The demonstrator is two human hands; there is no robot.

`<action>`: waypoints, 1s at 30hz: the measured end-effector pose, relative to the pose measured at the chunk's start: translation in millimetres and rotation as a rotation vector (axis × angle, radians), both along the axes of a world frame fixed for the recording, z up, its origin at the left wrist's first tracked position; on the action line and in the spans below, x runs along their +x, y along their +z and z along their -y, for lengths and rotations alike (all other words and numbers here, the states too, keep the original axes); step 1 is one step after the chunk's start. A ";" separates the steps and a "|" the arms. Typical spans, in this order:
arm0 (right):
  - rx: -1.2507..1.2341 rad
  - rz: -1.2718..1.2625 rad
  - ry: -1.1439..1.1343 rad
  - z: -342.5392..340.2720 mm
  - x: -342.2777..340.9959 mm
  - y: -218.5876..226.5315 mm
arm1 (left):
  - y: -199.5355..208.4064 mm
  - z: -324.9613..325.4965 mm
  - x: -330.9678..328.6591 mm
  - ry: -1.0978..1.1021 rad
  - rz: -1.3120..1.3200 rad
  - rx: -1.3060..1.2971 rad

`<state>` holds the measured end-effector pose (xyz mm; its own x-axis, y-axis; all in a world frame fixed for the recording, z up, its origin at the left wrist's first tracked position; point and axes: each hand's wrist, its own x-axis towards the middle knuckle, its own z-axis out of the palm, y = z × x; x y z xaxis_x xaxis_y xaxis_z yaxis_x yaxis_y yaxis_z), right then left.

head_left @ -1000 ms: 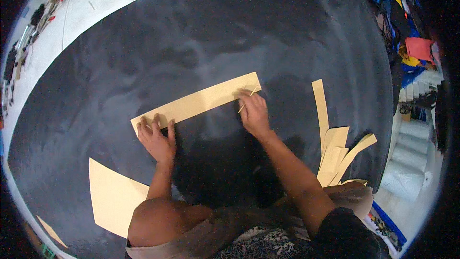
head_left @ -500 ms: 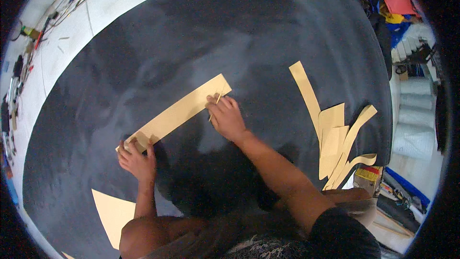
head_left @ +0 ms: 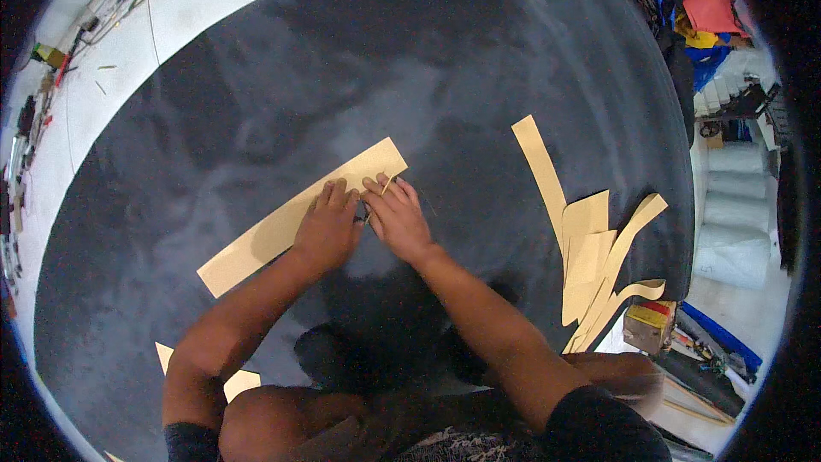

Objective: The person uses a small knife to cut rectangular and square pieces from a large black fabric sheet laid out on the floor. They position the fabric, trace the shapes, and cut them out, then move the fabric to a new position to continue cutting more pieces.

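A long tan strip of paper or card [head_left: 248, 257] lies slantwise on the dark sheet, its far end up to the right. My left hand [head_left: 327, 224] rests on the strip's near edge, right of its middle, with the fingers stretched out and pressing down. Right beside it, my right hand [head_left: 398, 221] touches the strip close to its far end. Between the right fingers sits a thin yellow pencil-like stick [head_left: 388, 183], partly hidden by the hand. The fingertips of both hands almost meet.
To the right lie several tan strips and pieces [head_left: 586, 261], overlapping, one curled. Another tan piece [head_left: 242, 385] shows by my left arm. A yellow and red box [head_left: 649, 327] stands at lower right. Cables and tools [head_left: 85, 34] line the pale floor at left; white rolls [head_left: 731, 214] lie far right.
My left hand has left the strip's lower left end and moved up and right, beside my right hand. My right hand stays near the far end, still holding the thin stick.
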<state>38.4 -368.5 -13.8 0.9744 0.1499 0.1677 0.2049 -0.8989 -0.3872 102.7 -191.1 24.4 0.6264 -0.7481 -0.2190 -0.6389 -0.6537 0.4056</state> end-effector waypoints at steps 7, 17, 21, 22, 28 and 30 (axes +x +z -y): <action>0.033 0.012 -0.021 -1.9 -1.8 -4.0 | -1.0 1.9 1.4 -0.001 0.058 -0.032; 0.049 0.004 -0.010 1.9 0.7 -0.6 | 0.9 7.1 3.0 0.021 0.064 -0.039; 0.066 -0.038 -0.012 -1.0 4.6 4.8 | -3.0 4.9 5.5 -0.020 0.041 0.028; 0.063 -0.071 -0.001 1.7 4.8 6.2 | -3.5 5.8 4.0 -0.022 0.031 0.026; 0.835 -0.212 -0.543 5.2 32.4 47.8 | 4.5 12.3 -4.0 0.050 -0.015 0.014; 0.575 -0.124 -0.344 5.1 47.6 47.6 | 3.0 13.6 -5.5 0.039 -0.013 0.059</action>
